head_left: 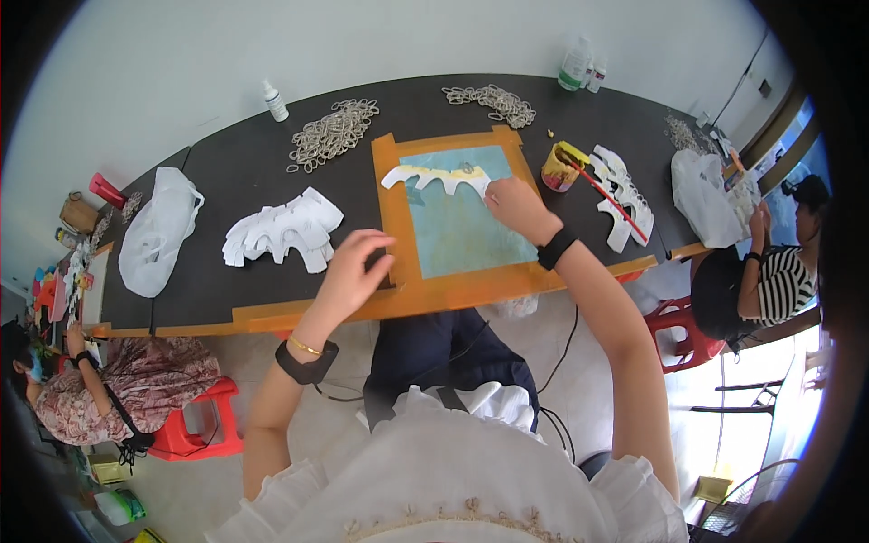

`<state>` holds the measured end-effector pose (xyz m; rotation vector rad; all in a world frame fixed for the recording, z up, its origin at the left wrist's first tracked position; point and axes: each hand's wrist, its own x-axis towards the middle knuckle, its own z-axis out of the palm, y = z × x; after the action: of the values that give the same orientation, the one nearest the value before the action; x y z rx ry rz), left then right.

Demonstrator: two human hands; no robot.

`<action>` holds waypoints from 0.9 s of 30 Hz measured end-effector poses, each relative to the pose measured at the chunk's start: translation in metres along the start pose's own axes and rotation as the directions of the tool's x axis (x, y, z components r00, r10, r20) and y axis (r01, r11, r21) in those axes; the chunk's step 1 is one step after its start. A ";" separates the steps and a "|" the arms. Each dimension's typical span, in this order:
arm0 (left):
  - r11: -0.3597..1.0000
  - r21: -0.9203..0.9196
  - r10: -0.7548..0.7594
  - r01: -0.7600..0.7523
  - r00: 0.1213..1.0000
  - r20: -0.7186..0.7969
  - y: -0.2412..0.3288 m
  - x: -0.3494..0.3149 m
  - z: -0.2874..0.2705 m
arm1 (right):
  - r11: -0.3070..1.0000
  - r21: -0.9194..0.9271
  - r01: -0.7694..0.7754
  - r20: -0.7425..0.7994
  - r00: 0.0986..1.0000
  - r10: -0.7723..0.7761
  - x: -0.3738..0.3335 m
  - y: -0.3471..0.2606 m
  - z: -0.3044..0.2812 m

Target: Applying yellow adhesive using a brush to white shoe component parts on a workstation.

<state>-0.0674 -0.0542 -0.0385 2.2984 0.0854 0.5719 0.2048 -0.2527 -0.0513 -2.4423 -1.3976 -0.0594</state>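
Note:
A white scalloped paper strip point(453, 181) with a yellow band along its upper edge lies on a blue-green sheet point(471, 240) framed with tan tape. One small metal ring point(468, 167) rests on the yellow band. At the strip's right end, the fingers of my right hand point(520, 208) are closed on it; their tips are partly hidden. My left hand point(355, 271) hovers at the sheet's left front, thumb and fingers apart, holding nothing. Left of it sits a pile of similar white cutouts point(281, 231).
Ring heaps point(333, 136) point(496, 104) lie at the back. To the right are a yellow-rimmed pot point(558, 172), a red-handled brush point(615, 206) and ringed cutouts point(625, 195). White plastic bags point(158, 235) point(704, 199) flank the workplace. People sit at both sides.

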 end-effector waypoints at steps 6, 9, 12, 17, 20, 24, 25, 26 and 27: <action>0.941 0.192 0.186 -0.279 0.899 0.397 0.007 0.101 0.030 | 0.950 0.310 -0.022 -0.164 0.984 0.076 0.102 0.027 -0.060; 0.879 0.378 0.088 -0.290 0.879 0.469 0.003 0.127 0.060 | 0.972 0.231 -0.040 -0.197 0.976 0.088 0.135 0.060 -0.053; 0.844 0.467 -0.002 -0.264 0.869 0.495 -0.001 0.138 0.075 | 0.979 0.144 -0.148 -0.108 0.981 0.164 0.154 0.095 -0.028; 0.869 0.431 -0.055 -0.244 0.818 0.573 -0.017 0.141 0.079 | 0.983 0.098 -0.154 -0.132 0.977 0.166 0.168 0.117 0.008; 0.866 0.416 -0.014 -0.278 0.818 0.575 -0.012 0.143 0.077 | 0.998 -0.059 0.011 -0.162 0.987 -0.021 0.170 0.140 0.023; 0.864 0.426 0.037 -0.269 0.878 0.478 -0.017 0.130 0.085 | 0.995 0.050 -0.088 -0.057 0.994 0.090 0.177 0.127 0.016; 0.846 0.444 0.065 -0.295 0.884 0.462 -0.018 0.131 0.087 | 0.996 -0.014 -0.085 -0.019 0.996 0.084 0.175 0.132 0.011; 0.852 0.439 0.055 -0.284 0.884 0.465 -0.019 0.134 0.089 | 0.994 -0.078 -0.077 0.017 0.997 0.078 0.175 0.136 0.007; 0.833 0.452 0.075 -0.319 0.874 0.480 -0.019 0.134 0.090 | 0.995 -0.069 -0.075 0.035 0.996 0.078 0.176 0.126 -0.002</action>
<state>0.0931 -0.0697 -0.0571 2.9428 -0.2660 0.1025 0.4031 -0.1654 -0.0480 -2.5623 -1.3370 -0.0431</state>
